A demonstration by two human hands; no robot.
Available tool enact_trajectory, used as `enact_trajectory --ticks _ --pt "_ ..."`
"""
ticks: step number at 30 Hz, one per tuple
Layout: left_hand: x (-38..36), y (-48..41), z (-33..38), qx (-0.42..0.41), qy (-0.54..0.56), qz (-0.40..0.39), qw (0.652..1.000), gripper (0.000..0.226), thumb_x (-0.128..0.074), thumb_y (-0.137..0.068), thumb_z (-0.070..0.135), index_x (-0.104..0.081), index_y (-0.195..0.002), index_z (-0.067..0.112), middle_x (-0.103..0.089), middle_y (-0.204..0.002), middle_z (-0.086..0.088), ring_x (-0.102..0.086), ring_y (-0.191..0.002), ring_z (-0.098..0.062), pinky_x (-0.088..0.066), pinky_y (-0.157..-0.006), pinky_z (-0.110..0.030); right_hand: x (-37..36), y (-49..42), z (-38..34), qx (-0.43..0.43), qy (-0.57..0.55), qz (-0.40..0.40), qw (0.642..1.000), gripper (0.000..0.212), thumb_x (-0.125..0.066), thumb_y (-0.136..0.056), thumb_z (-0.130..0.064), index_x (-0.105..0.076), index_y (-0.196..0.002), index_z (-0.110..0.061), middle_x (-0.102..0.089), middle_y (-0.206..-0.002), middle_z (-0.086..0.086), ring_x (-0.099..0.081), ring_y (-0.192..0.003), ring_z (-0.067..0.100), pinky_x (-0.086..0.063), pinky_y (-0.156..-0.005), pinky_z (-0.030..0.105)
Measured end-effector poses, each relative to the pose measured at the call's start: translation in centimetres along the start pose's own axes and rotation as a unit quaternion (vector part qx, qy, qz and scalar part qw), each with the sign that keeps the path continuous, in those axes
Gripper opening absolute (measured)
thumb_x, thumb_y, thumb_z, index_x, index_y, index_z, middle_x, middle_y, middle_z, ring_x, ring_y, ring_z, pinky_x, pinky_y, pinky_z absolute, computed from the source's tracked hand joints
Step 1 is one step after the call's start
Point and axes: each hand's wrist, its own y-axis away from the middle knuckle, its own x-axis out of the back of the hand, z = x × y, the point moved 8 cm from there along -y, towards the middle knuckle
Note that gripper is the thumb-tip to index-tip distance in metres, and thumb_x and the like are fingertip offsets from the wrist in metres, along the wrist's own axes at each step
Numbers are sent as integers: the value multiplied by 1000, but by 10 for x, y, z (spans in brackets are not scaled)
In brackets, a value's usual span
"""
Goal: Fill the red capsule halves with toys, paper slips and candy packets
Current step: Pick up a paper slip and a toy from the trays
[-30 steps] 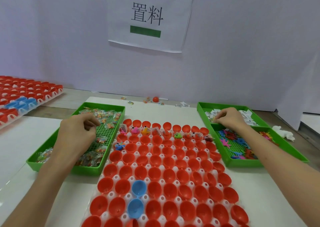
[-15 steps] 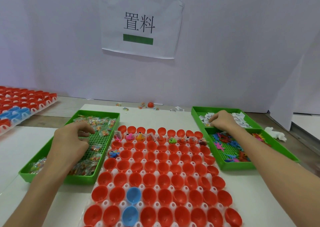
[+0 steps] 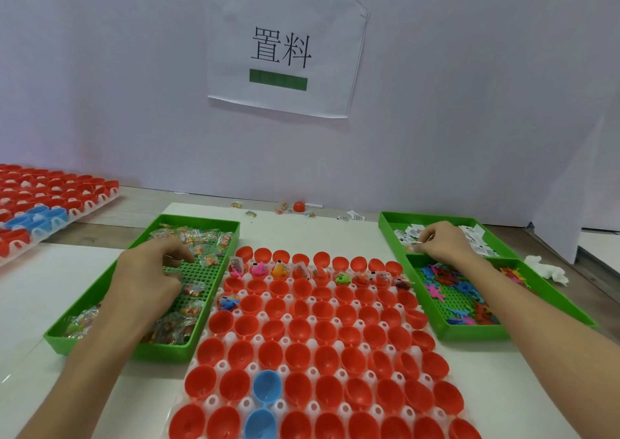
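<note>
The left hand (image 3: 147, 277) is held over the left green tray (image 3: 161, 351), where candy packets (image 3: 208, 257) are scattered on a studded floor. Its fingers are curled, with forefinger and thumb stretched toward the packets. Whether a packet is pinched cannot be told.

The right hand (image 3: 439, 242) is lowered into the far compartment of the right green tray (image 3: 503, 333), its curled fingertips set among the paper slips (image 3: 473, 237). Whether a slip is gripped cannot be told either. Bright plastic toys (image 3: 449, 284) are piled in the near compartment.

Between the 2 trays the red capsule halves (image 3: 322, 331) are seated mouth-up in a white holder (image 3: 283, 370) on the white table (image 3: 302, 227). Toys, slips and packets are seen in the 2nd row from the back, and a blue toy in the leftmost cup of the 3rd row. 2 blue halves (image 3: 266, 386) are set among the near rows.

Another holder of halves (image 3: 50, 197) is laid at far left, and a printed sign (image 3: 281, 49) is fixed to the wall.
</note>
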Motion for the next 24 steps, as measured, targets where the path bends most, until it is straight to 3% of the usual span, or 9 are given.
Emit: enact_trajectory --ticks 7,9,12,15,18,20,24 --pt "17 5 20 -56 16 68 996 26 -70 -83 -11 -74 -92 13 -71 -105 -9 -65 -91 -20 -49 -82 -28 31 20 -7 46 -109 113 987 18 -82 -80 -11 -64 -82 -14 -63 -77 -1 -60 -77 18 -41 -67 25" --pt "25 8 34 -96 25 92 991 23 -71 -83 -9 -73 -94 12 -70 -103 -7 -65 -89 -20 -50 -82 -19 38 29 -8 46 -134 123 982 19 -83 -79 -12 -66 -88 -12 -62 -77 -1 -58 -74 15 -40 -62 22" --pt "35 15 56 -126 55 109 985 23 -73 -83 -8 -72 -91 13 -69 -95 -2 -66 -84 -15 -51 -76 -6 47 45 -10 47 -165 114 979 16 -84 -78 -14 -68 -81 -14 -63 -73 -5 -58 -70 10 -37 -57 17" --pt "34 24 87 -135 99 78 983 26 -75 -80 -9 -72 -86 16 -69 -89 5 -67 -82 -6 -47 -79 1 49 69 -19 42 -189 48 980 19 -85 -76 -8 -69 -75 -18 -67 -74 -7 -60 -70 6 -39 -59 18" --pt "25 42 119 -107 186 23 976 30 -80 -76 -7 -72 -76 22 -72 -78 6 -70 -78 -8 -55 -72 -10 54 108 -40 63 -258 14 964 18 -84 -75 -5 -71 -75 -18 -71 -72 -4 -66 -71 10 -46 -63 19" --pt "21 59 136 -63 278 -12 959 30 -82 -74 -4 -72 -72 25 -73 -77 5 -70 -77 -8 -56 -67 -18 58 142 -59 87 -308 -2 947 13 -84 -77 -10 -73 -79 -17 -74 -73 -4 -69 -70 6 -48 -61 15" --pt "12 104 166 2 423 -56 904 26 -80 -74 0 -73 -75 25 -70 -74 4 -68 -75 -9 -53 -65 -13 67 220 -94 118 -399 -22 909 10 -80 -78 -29 -77 -79 -20 -75 -77 0 -71 -73 9 -53 -66 18"
